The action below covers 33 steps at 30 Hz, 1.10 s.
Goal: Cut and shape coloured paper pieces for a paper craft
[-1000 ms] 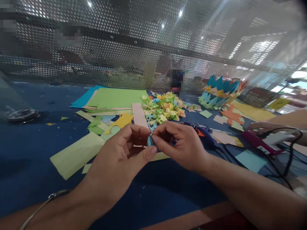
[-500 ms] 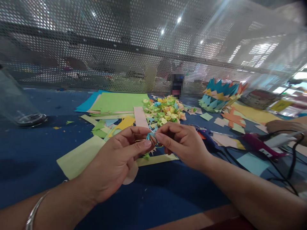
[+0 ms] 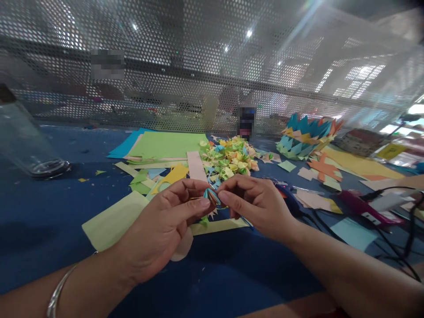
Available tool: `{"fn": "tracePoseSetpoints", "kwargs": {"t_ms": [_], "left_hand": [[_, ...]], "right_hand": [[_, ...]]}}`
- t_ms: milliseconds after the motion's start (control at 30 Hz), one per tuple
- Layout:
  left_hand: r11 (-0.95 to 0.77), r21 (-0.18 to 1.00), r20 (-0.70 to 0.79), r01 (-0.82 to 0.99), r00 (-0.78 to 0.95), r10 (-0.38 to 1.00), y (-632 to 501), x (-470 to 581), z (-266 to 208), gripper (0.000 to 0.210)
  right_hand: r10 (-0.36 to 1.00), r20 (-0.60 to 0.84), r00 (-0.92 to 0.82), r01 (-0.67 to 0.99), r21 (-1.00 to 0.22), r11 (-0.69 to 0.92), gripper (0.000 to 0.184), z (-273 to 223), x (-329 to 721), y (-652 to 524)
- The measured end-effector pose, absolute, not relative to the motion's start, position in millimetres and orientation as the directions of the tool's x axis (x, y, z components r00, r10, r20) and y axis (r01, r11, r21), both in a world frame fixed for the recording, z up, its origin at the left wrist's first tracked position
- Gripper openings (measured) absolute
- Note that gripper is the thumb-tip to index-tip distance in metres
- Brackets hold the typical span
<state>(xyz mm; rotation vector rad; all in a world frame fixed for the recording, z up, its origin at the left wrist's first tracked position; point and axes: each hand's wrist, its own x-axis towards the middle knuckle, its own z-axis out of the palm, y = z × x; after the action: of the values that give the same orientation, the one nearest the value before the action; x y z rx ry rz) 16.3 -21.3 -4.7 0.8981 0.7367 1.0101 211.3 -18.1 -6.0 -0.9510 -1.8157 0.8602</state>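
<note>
Between my two hands is a small folded paper piece (image 3: 211,195), blue and brownish-orange with pleated sides. My left hand (image 3: 175,216) pinches it between thumb and fingers from the left. From the other side, my right hand (image 3: 250,203) grips its right edge with thumb and fingertips. A thin wire-like line shows near the piece, but I cannot make out what it is. Just beyond my hands lies a heap of small folded paper shapes (image 3: 233,157) in yellow, green, peach and blue. A pale green paper strip (image 3: 220,226) lies below the hands.
Green paper sheets (image 3: 168,145) are stacked behind my left hand. A glass jar (image 3: 36,145) stands at left. To the right are a zigzag paper bowl (image 3: 306,137), a purple corded tool (image 3: 367,207) and cables. A perforated metal screen (image 3: 185,66) closes off the back.
The view has shifted slightly, so more of the jar shows. The folded piece has turned a little between my fingers. At far right, the other person's hand has moved out of sight, leaving a forearm.
</note>
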Motion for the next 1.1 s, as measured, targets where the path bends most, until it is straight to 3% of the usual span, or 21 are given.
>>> {"fn": "tracePoseSetpoints", "kwargs": {"t_ms": [667,800,967,1100], "left_hand": [[0.269,0.928,-0.157,-0.257,0.384,0.91,-18,13,-6,0.017],[0.24,0.943,-0.137,-0.231,0.391,0.91,-16,13,-9,0.019],[0.12,0.968,-0.028,-0.223,0.377,0.926,-17,15,-12,0.02],[0.062,0.974,0.029,-0.216,0.392,0.92,-19,15,-14,0.021]], "right_hand": [[0.885,0.31,-0.347,0.172,-0.907,0.385,0.008,-10,213,-13],[0.867,0.354,-0.351,0.255,-0.855,0.452,0.005,-9,215,-16],[0.804,0.475,-0.358,0.397,-0.701,0.592,0.005,-7,215,-20],[0.789,0.495,-0.365,0.421,-0.668,0.613,0.005,-8,214,-21]]}}
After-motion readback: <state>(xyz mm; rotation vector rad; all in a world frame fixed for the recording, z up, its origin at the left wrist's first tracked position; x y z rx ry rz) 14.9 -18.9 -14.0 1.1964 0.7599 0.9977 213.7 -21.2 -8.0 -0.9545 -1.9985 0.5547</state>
